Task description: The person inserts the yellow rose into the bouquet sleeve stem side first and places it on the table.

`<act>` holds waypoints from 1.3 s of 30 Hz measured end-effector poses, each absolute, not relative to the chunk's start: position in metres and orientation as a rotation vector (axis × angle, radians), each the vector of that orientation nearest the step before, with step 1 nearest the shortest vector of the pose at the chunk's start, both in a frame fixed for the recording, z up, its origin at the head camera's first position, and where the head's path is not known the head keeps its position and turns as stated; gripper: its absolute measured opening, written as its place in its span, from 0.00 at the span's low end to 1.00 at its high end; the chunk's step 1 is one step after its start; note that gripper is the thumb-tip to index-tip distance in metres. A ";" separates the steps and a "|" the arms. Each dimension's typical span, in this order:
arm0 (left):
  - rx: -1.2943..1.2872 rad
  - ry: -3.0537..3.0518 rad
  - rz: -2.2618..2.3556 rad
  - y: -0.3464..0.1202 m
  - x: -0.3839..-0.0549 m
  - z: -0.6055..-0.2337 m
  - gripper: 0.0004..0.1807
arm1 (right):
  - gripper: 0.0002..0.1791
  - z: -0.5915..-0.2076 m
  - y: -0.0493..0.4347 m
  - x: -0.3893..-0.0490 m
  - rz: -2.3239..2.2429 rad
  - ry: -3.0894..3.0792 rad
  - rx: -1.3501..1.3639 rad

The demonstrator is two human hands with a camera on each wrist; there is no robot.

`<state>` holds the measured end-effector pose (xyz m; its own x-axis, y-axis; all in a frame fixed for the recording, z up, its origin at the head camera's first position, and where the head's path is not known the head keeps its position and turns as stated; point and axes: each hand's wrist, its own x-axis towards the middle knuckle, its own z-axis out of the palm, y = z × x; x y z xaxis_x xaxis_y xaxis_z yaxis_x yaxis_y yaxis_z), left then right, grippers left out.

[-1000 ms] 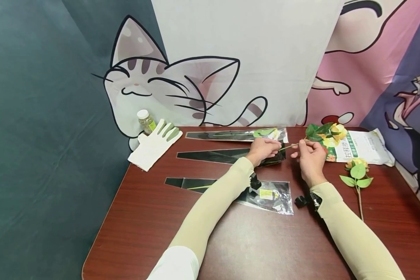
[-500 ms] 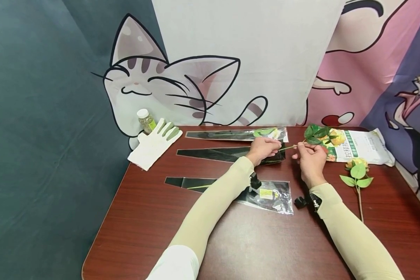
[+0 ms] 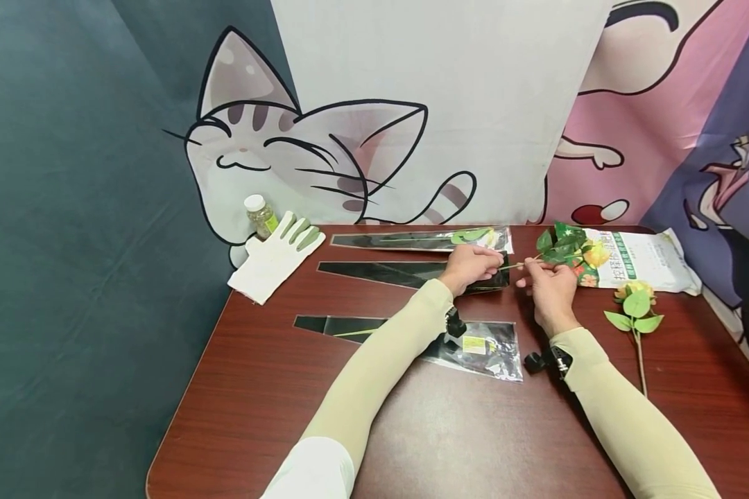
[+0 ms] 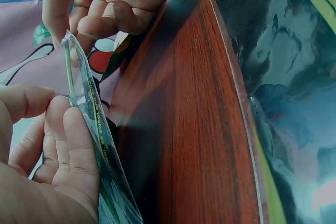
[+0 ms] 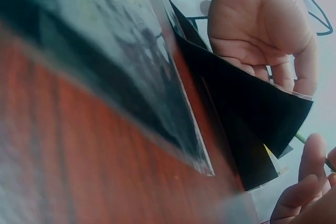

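My left hand (image 3: 471, 267) pinches the open end of a black-and-clear flower sleeve (image 3: 374, 272), the middle of three on the table. Its mouth stands lifted, and the black sheet (image 5: 241, 98) gapes in the right wrist view. A green stem (image 4: 71, 72) runs into the mouth. My right hand (image 3: 552, 291) pinches that stem, just outside the sleeve, below the leaves and yellow bloom of an artificial rose (image 3: 596, 254). How far the stem reaches inside is hidden by my left hand.
A far sleeve (image 3: 399, 240) holds a flower; a near sleeve (image 3: 505, 343) has a stem inside. Another yellow flower (image 3: 636, 305) lies right, beside a white-and-green bag (image 3: 652, 260). A glove (image 3: 277, 260) and lidded jar (image 3: 262, 218) are back left.
My right hand has shifted slightly left with the rose, whose bloom has moved left and lower, closer to the sleeve mouth. My left hand has hardly moved.
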<state>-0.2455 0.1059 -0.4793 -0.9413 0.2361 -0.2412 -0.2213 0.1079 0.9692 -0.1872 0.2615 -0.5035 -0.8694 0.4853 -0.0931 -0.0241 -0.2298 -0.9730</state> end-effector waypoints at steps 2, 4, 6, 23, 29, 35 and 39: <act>0.013 2.051 1.894 0.106 -0.246 -0.479 0.04 | 0.06 -0.504 0.260 -0.187 2.167 -1.720 -0.558; 0.011 2.051 1.895 0.106 -0.246 -0.479 0.03 | 0.06 -0.505 0.259 -0.188 2.167 -1.740 -0.564; 0.011 2.051 1.904 0.107 -0.247 -0.479 0.03 | 0.07 -0.504 0.258 -0.188 2.169 -1.755 -0.564; 0.056 2.007 1.964 0.108 -0.248 -0.477 0.05 | 0.08 -0.504 0.254 -0.187 2.162 -1.970 -0.475; 0.033 2.012 1.962 0.109 -0.248 -0.478 0.06 | 0.09 -0.505 0.254 -0.187 2.180 -2.004 -0.451; 0.038 2.015 1.946 0.106 -0.249 -0.475 0.06 | 0.10 -0.504 0.255 -0.186 2.228 -1.987 -0.402; 0.047 2.025 1.945 0.102 -0.249 -0.473 0.07 | 0.09 -0.502 0.257 -0.185 2.268 -1.979 -0.376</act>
<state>-0.2490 0.1022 -0.4730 -0.9444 0.2499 -0.2135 -0.2033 0.0663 0.9769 -0.1847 0.2570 -0.5018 -0.9635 0.2423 -0.1138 0.0800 -0.1453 -0.9862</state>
